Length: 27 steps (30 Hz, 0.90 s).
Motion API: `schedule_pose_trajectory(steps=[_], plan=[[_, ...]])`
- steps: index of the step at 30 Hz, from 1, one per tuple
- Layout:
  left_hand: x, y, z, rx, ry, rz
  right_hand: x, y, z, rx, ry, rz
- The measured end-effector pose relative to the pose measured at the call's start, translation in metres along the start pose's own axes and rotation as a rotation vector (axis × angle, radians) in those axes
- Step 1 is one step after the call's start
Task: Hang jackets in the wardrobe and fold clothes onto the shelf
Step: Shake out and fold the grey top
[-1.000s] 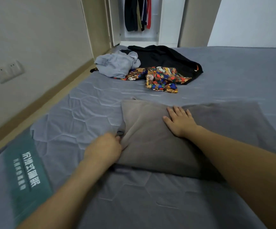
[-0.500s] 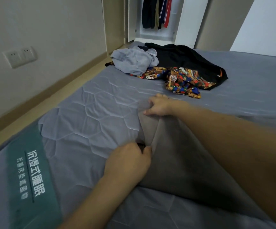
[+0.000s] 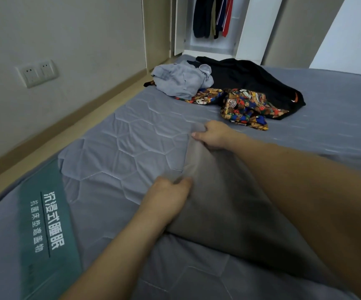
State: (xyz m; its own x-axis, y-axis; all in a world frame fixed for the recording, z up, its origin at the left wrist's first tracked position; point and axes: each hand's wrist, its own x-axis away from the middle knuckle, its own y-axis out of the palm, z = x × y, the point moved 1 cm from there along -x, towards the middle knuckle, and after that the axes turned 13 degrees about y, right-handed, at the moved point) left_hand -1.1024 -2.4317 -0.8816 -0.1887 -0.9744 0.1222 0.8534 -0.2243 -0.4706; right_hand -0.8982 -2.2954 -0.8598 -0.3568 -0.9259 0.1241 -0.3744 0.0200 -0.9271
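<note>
**Grey-brown garment being held by its edge for folding on the bed**

Head view: A grey-brown garment (image 3: 229, 202) is being spread across the bed (image 3: 132, 137), close in front of the person. Its left edge is being pinched at two places: the near part is being gripped by the left hand (image 3: 166, 197), fingers curled round the cloth, and the far part is being gripped by the right hand (image 3: 213, 135) in the same closed grip. The edge between them is blurred and appears to be lifted off the mattress, probably so that it can be drawn over the rest of the cloth as a fold.

Further back on the bed, three garments are being left in a loose pile, touching one another: a light grey top (image 3: 181, 82), a patterned piece (image 3: 242, 107) and a black garment (image 3: 253, 81). They are judged to be waiting their turn. Beyond the bed the wardrobe (image 3: 209, 24) is being kept open, with dark and red clothes already hanging inside.
</note>
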Motion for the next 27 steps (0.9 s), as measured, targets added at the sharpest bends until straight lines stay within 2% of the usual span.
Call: schedule_pose_trajectory(steps=[2,3,5,8,11,14,17,20,23,27], plan=[[0.007,0.007,0.01,0.279,-0.083,-0.075,0.006,-0.013,-0.005,-0.113,-0.012,0.046],[0.008,0.007,0.017,0.34,-0.098,-0.102,0.009,-0.022,-0.006,-0.219,-0.007,0.046],[0.004,-0.005,0.036,0.327,-0.05,-0.122,0.018,-0.048,-0.01,-0.414,-0.009,0.078],[-0.013,-0.048,0.086,0.311,0.077,-0.064,0.031,-0.111,-0.022,-0.667,0.018,0.219],[-0.021,-0.1,0.16,0.217,0.199,-0.04,0.044,-0.191,-0.042,-0.907,0.039,0.29],[-0.012,-0.147,0.241,0.096,0.397,0.035,0.065,-0.268,-0.063,-1.141,0.012,0.35],[0.02,-0.179,0.318,-0.043,0.59,0.109,0.099,-0.336,-0.077,-1.389,-0.01,0.381],[0.065,-0.191,0.38,-0.151,0.711,0.099,0.135,-0.387,-0.07,-1.553,-0.023,0.454],[0.11,-0.178,0.419,-0.216,0.774,-0.014,0.167,-0.413,-0.042,-1.662,-0.025,0.508],[0.16,-0.117,0.434,-0.231,0.699,-0.36,0.21,-0.409,0.027,-1.738,-0.018,0.497]])
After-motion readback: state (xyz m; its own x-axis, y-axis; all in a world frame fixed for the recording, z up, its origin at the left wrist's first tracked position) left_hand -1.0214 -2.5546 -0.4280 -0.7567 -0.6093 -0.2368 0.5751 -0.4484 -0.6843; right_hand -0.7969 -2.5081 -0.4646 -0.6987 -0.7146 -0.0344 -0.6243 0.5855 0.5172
